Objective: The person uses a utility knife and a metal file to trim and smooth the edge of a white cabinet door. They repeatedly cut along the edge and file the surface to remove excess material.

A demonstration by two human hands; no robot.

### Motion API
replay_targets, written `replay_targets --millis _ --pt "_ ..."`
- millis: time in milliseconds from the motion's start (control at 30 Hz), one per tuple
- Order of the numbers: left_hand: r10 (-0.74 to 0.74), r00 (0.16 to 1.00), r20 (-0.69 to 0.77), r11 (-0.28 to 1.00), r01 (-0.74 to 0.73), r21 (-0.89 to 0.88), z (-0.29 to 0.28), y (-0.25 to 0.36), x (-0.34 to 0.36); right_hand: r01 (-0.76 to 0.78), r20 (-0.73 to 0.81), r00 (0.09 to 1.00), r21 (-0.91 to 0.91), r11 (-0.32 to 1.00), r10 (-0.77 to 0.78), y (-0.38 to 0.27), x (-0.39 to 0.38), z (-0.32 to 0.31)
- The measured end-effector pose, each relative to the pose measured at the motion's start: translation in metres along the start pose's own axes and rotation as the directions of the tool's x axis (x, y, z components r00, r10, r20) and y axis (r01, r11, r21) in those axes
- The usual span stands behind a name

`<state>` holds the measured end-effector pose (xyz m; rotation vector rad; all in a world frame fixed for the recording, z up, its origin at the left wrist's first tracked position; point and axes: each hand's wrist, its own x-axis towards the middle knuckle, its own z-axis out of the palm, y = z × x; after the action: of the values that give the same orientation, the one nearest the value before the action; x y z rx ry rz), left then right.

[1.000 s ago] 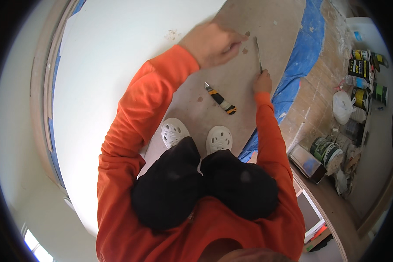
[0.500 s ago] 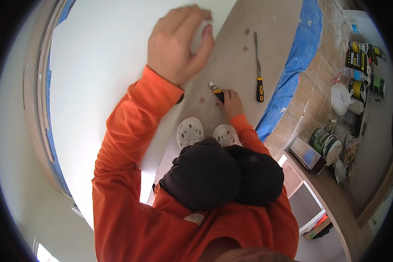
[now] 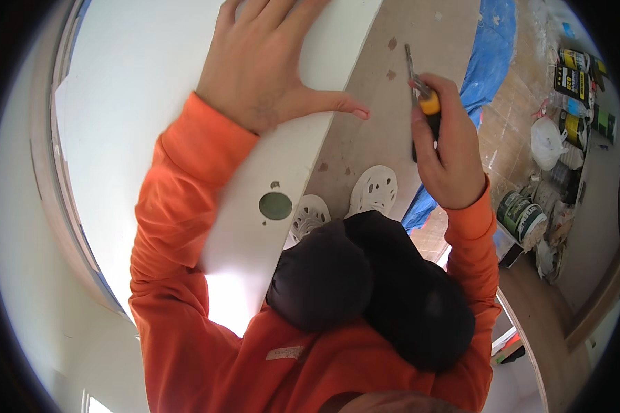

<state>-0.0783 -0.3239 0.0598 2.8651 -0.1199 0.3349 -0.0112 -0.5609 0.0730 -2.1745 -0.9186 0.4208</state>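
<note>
Across the left lies a large white door-like panel [image 3: 138, 138] with a round hole [image 3: 275, 205] and smaller cutouts near its edge. My left hand [image 3: 265, 69] is spread over this panel, its thumb sticking out past the long edge; its fingertips are cut off by the top of the picture. In my right hand [image 3: 455, 155] is a black-and-yellow utility knife [image 3: 430, 103], its metal end pointing up and away from me. Behind the knife, a long, narrow file [image 3: 408, 58] lies on the brown floor covering [image 3: 365, 141], its handle mostly hidden by my right hand.
My white clogs [image 3: 375, 189] stand beside the panel's edge. Blue sheeting [image 3: 489, 62] runs along the floor covering on the right. Further right are paint tubs [image 3: 521, 215], a white plastic bag [image 3: 548, 143] and several other containers. A wooden-edged shelf unit [image 3: 523, 330] is at the lower right.
My right hand has lifted the utility knife off the floor and brought it up and right. My left hand has gone from curled to spread, and the panel's round hole has come into view.
</note>
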Motion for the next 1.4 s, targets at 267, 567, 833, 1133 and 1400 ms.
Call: replay_targets --millis 267,567,833,1133,1400 --pt "0.013 0.984 0.176 0.998 -0.024 0.06 -0.002 0.0 0.023 -0.232 0.129 0.972 0.405 0.884 0.196 0.007 0.049 -0.006" --pt "0.107 0.982 0.158 0.994 -0.101 -0.048 -0.013 -0.021 0.03 -0.132 0.009 0.991 0.144 0.981 0.132 0.014 0.089 0.001" --pt "0.006 0.946 0.324 1.0 -0.007 0.001 -0.016 -0.016 0.035 -0.174 -0.136 0.973 0.108 0.979 0.188 0.016 0.091 0.009" --pt "0.172 0.985 0.012 0.984 -0.171 -0.05 0.004 -0.026 0.024 -0.069 -0.244 0.967 0.037 0.997 0.076 0.006 0.096 0.019" --pt "0.152 0.988 0.024 0.988 -0.152 0.027 0.007 -0.023 0.024 -0.058 -0.197 0.977 0.106 0.993 0.078 0.005 0.096 0.015"
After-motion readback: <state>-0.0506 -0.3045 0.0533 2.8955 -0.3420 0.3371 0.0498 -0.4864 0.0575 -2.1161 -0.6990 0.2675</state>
